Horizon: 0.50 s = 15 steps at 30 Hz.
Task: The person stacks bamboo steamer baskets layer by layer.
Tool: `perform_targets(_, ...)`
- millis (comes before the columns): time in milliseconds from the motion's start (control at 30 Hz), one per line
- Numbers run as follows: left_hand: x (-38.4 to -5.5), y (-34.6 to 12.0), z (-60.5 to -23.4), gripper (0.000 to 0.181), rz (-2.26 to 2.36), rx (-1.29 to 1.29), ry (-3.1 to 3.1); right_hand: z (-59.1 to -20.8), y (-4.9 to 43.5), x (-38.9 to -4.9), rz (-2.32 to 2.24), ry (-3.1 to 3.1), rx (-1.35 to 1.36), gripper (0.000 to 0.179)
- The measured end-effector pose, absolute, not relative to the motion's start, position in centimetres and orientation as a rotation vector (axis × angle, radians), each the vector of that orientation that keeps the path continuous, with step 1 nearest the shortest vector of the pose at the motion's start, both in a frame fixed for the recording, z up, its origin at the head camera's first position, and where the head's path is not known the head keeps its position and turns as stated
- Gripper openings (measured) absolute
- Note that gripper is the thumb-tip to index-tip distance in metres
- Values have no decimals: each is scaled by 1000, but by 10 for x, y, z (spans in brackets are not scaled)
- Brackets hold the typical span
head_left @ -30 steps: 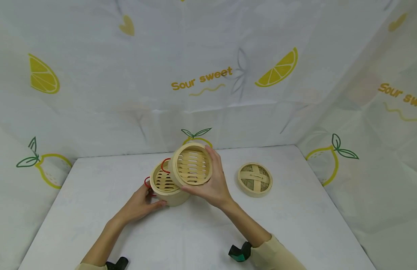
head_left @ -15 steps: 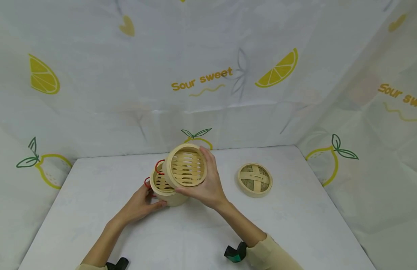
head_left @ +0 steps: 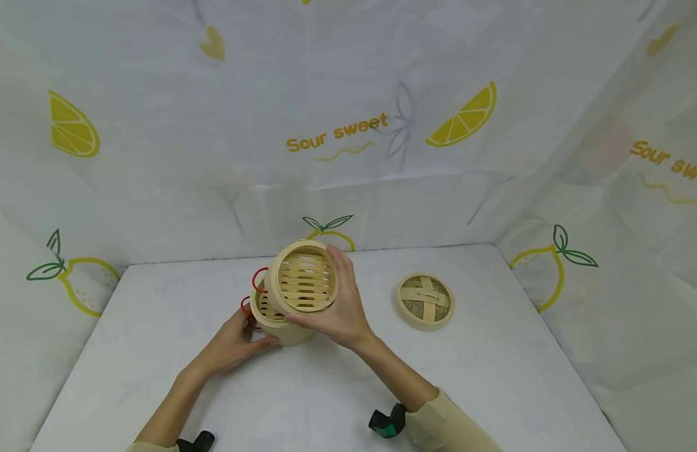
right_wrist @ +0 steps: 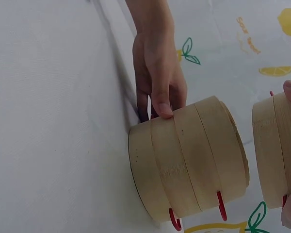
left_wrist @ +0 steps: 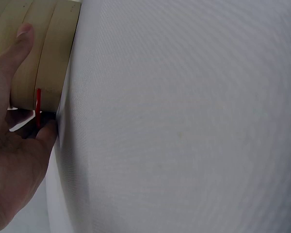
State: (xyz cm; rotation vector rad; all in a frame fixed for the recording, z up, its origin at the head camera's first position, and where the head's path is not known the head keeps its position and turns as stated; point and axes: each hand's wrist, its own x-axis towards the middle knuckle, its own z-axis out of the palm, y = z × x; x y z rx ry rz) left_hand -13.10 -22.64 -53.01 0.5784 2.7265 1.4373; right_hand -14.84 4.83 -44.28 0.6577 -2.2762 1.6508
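A stack of round bamboo steamer baskets (head_left: 292, 335) with red handles stands on the white table. My left hand (head_left: 232, 342) steadies it from the left, thumb along the near side and fingers behind by a red handle (left_wrist: 38, 108). Tilted so its slatted inside faces the head camera, another bamboo steamer basket (head_left: 307, 282) is in my right hand (head_left: 344, 314), which grips it by its right side. In the right wrist view a gap shows between this held basket (right_wrist: 269, 145) and the top of the stack (right_wrist: 189, 160).
The woven bamboo lid (head_left: 425, 301) lies on the white table (head_left: 495, 370) to the right. A white curtain (head_left: 348, 182) with lemon prints hangs behind the table's back edge. Dark camera mounts (head_left: 388, 420) sit at both wrists.
My right hand has shifted left with the held basket, which now overlaps more of the stack in the head view. The left hand, stack and lid have stayed in place.
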Motion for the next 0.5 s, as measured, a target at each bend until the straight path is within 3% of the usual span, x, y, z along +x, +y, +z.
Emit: perform_targets(500,-130,-226,-529,79,1404,558,2753,-440,34,-146,1636,-2297,650,139)
